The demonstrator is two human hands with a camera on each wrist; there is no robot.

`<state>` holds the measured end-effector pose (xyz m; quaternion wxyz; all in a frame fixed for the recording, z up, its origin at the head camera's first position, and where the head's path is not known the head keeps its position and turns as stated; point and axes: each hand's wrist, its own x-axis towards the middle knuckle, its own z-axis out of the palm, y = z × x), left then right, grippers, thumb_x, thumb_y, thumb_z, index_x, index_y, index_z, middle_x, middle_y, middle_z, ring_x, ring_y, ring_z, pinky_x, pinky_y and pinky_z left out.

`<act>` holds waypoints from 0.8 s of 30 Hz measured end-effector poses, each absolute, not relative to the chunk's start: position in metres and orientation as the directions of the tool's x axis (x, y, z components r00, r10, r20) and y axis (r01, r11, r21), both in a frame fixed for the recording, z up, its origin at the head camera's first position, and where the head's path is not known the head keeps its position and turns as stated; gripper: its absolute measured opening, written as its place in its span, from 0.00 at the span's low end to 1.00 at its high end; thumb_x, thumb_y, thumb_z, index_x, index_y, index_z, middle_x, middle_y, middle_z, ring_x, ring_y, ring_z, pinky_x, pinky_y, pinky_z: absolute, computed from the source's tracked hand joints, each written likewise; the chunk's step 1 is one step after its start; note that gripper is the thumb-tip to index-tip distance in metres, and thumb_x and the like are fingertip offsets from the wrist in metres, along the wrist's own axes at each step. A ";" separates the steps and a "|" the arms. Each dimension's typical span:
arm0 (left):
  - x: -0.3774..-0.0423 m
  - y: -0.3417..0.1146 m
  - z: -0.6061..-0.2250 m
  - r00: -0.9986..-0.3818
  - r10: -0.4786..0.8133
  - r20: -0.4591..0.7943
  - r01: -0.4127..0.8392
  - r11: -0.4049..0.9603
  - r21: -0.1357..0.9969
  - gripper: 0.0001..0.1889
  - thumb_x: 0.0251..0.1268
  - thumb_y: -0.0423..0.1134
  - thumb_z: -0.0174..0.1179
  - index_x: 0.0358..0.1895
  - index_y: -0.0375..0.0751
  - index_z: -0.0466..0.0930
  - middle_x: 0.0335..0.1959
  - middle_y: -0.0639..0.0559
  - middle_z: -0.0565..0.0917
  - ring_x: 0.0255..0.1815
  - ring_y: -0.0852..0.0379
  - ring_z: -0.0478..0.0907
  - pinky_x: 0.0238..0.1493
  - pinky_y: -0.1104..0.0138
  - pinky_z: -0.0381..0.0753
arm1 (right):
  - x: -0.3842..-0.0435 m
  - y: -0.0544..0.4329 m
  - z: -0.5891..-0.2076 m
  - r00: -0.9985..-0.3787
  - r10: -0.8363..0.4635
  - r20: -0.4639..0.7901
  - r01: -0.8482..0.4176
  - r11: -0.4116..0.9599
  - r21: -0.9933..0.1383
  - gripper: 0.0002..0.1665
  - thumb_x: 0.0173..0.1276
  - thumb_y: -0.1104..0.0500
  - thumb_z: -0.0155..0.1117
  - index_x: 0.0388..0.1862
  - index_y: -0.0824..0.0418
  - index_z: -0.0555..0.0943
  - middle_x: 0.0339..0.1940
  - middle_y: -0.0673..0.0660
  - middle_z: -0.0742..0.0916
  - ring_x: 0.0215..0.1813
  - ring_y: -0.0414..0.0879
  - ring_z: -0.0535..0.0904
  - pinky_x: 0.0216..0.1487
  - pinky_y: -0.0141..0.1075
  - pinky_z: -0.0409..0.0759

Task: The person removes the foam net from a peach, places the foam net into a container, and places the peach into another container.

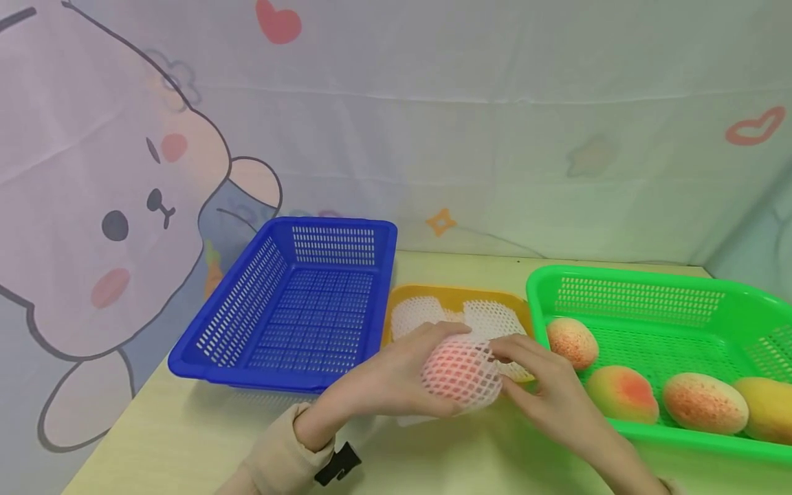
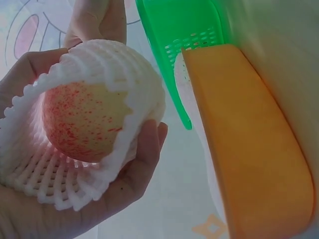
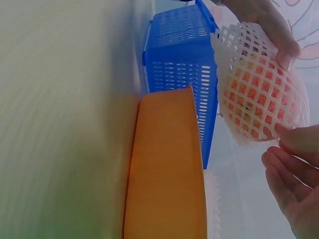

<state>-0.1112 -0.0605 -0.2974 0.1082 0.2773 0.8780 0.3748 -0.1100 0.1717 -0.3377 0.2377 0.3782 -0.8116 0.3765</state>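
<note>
A red-speckled, pale peach [image 2: 84, 119] sits inside a white foam fruit net [image 1: 464, 371], which has an open, flared end in the left wrist view. My left hand [image 1: 408, 375] grips the netted peach from the left, fingers over the top and thumb along the near side. From the other side my right hand [image 1: 551, 385] pinches the edge of the net, its thumb on the mesh in the right wrist view. Both hands are in front of an orange-yellow container [image 1: 479, 295] that holds more white foam nets [image 1: 495, 320].
A blue plastic basket [image 1: 281, 375] stands to the left. At the right, a green basket [image 1: 625, 275] holds several fruits, among them a speckled peach [image 1: 572, 342] and a yellow mango-like fruit [image 1: 767, 409]. A cartoon-printed cloth [image 1: 464, 137] hangs behind the table [image 1: 155, 440].
</note>
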 end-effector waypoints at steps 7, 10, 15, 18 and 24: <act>-0.113 -0.062 -0.295 -0.804 0.594 0.028 0.413 0.524 0.745 0.46 0.46 0.45 0.71 0.72 0.57 0.57 0.58 0.56 0.74 0.48 0.62 0.75 0.44 0.72 0.78 | -0.109 0.173 -0.334 -0.595 -0.532 0.602 -0.801 0.335 -0.496 0.39 0.48 0.72 0.75 0.60 0.56 0.75 0.53 0.49 0.82 0.52 0.34 0.78 0.51 0.26 0.79; -0.113 -0.062 -0.295 -0.792 0.610 0.030 0.399 0.479 0.782 0.46 0.47 0.45 0.72 0.72 0.54 0.57 0.57 0.57 0.74 0.49 0.63 0.75 0.45 0.72 0.79 | -0.109 0.173 -0.335 -0.602 -0.563 0.566 -0.789 0.312 -0.529 0.41 0.47 0.69 0.76 0.62 0.56 0.72 0.56 0.48 0.80 0.57 0.33 0.75 0.55 0.26 0.78; -0.112 -0.061 -0.295 -0.781 0.624 0.022 0.367 0.431 0.824 0.46 0.47 0.45 0.72 0.71 0.55 0.57 0.55 0.57 0.76 0.47 0.64 0.77 0.44 0.72 0.80 | -0.108 0.170 -0.339 -0.601 -0.577 0.553 -0.789 0.320 -0.525 0.46 0.44 0.64 0.80 0.64 0.56 0.69 0.57 0.49 0.78 0.59 0.34 0.73 0.57 0.27 0.76; -0.111 -0.060 -0.295 -0.781 0.625 0.019 0.354 0.417 0.837 0.46 0.47 0.46 0.72 0.71 0.60 0.56 0.54 0.56 0.77 0.46 0.64 0.78 0.43 0.71 0.81 | -0.107 0.169 -0.340 -0.591 -0.571 0.570 -0.801 0.336 -0.495 0.50 0.41 0.62 0.81 0.65 0.57 0.67 0.56 0.50 0.78 0.57 0.36 0.74 0.56 0.28 0.77; -0.109 -0.058 -0.299 -0.784 0.621 0.010 0.324 0.394 0.860 0.47 0.47 0.46 0.72 0.71 0.61 0.55 0.53 0.56 0.77 0.46 0.65 0.78 0.43 0.71 0.81 | -0.104 0.169 -0.338 -0.630 -0.571 0.526 -0.772 0.386 -0.505 0.50 0.42 0.58 0.82 0.65 0.53 0.66 0.55 0.46 0.78 0.55 0.36 0.75 0.54 0.33 0.79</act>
